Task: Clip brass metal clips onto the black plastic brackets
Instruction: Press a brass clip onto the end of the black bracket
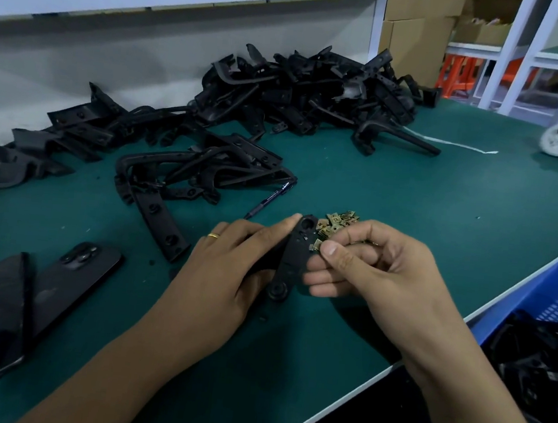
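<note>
My left hand [234, 258] grips a curved black plastic bracket [291, 257] above the green table [407, 224], near centre; my right hand [368, 265] pinches a small brass metal clip [315, 245] against it.

— What is the person wearing on the arms?
— Nothing is covering them; both forearms are showing bare up to the frame's lower edge; no sleeve or cuff is appearing.
— And on the hands?
— The left hand [231, 261] is wearing a plain gold-coloured ring [213, 235] on one finger, a thin smooth band; the right hand [373, 267] is wearing no ring; neither is gloved; the thumbnail on the right is showing short and unpainted.
</note>
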`<state>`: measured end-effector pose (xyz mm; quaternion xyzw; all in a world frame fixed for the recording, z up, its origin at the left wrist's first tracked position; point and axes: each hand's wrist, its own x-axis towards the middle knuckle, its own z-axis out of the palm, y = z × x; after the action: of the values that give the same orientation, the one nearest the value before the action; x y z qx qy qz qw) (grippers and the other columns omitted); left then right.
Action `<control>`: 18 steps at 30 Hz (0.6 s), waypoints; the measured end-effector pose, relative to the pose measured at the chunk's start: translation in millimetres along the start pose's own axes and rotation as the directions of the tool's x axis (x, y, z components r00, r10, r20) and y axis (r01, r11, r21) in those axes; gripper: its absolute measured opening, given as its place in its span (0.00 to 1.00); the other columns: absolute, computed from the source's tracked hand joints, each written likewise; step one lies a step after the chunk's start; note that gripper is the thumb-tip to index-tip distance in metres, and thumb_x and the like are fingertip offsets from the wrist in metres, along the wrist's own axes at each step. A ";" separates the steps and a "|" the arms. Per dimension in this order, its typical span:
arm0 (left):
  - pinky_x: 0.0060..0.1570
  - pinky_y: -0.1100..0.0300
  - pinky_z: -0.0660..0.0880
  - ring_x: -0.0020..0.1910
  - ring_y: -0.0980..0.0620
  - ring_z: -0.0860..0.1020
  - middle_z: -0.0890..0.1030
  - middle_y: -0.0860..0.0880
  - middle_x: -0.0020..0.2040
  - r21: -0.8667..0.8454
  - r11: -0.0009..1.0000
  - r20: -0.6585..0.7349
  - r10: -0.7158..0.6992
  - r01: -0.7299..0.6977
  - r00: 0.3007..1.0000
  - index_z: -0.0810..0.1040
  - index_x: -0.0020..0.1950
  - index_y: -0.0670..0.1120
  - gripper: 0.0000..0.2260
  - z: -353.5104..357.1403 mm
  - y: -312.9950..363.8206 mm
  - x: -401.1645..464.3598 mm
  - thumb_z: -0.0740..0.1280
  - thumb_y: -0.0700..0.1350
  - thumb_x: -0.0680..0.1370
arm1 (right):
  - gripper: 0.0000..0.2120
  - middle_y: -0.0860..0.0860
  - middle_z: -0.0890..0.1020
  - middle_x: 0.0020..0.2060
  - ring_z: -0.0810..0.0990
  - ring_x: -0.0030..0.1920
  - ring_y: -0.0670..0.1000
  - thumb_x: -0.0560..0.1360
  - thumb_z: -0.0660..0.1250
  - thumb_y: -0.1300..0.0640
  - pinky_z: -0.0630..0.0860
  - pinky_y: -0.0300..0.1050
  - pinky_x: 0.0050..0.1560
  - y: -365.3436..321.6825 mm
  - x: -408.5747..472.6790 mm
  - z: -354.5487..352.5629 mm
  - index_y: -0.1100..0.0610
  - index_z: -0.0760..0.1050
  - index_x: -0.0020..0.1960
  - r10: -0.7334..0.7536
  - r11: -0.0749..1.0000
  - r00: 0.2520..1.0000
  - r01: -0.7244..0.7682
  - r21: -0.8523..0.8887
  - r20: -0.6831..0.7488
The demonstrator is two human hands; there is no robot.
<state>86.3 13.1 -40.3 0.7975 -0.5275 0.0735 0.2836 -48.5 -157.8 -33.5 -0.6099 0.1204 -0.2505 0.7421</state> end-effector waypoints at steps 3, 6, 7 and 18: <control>0.61 0.46 0.73 0.59 0.50 0.73 0.75 0.57 0.62 0.005 1.000 0.010 0.014 -0.014 1.000 0.65 0.81 0.59 0.29 0.2 0.1 0.7 0.66 0.42 0.82 | 0.04 0.64 0.86 0.38 0.88 0.38 0.61 0.77 0.71 0.65 0.84 0.46 0.38 -0.3 -0.7 -0.2 0.66 0.78 0.47 -0.002 1.000 1.000 0.002 -0.005 0.018; 0.61 0.46 0.73 0.59 0.51 0.73 0.76 0.57 0.62 0.008 1.000 0.026 0.008 -0.008 1.000 0.64 0.81 0.60 0.30 0.1 -0.2 0.9 0.68 0.42 0.81 | 0.06 0.64 0.86 0.38 0.88 0.38 0.60 0.76 0.71 0.64 0.84 0.46 0.38 -1.3 -1.5 -0.3 0.67 0.78 0.47 -0.012 1.000 1.000 0.012 0.005 0.028; 0.62 0.46 0.72 0.59 0.51 0.72 0.76 0.58 0.61 0.005 1.000 0.027 0.001 -0.001 1.000 0.64 0.81 0.61 0.30 -0.1 -0.5 0.7 0.67 0.43 0.82 | 0.06 0.64 0.86 0.38 0.88 0.37 0.60 0.76 0.71 0.63 0.84 0.46 0.38 -1.3 -1.7 -0.3 0.67 0.78 0.47 -0.016 1.000 0.999 0.015 0.012 0.031; 0.61 0.47 0.72 0.58 0.50 0.73 0.76 0.57 0.60 -0.092 0.995 0.114 0.041 -0.030 0.993 0.68 0.80 0.57 0.29 -3.9 3.0 -3.1 0.54 0.42 0.78 | 0.09 0.66 0.86 0.44 0.88 0.41 0.63 0.76 0.68 0.65 0.83 0.47 0.38 -3.8 -2.7 -11.9 0.67 0.75 0.54 -0.039 0.995 0.978 0.020 0.095 0.206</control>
<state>83.1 16.8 -37.2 0.7772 -0.5599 0.0083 0.2870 -57.4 -167.0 -32.9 -0.5995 0.0213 -0.2018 0.7742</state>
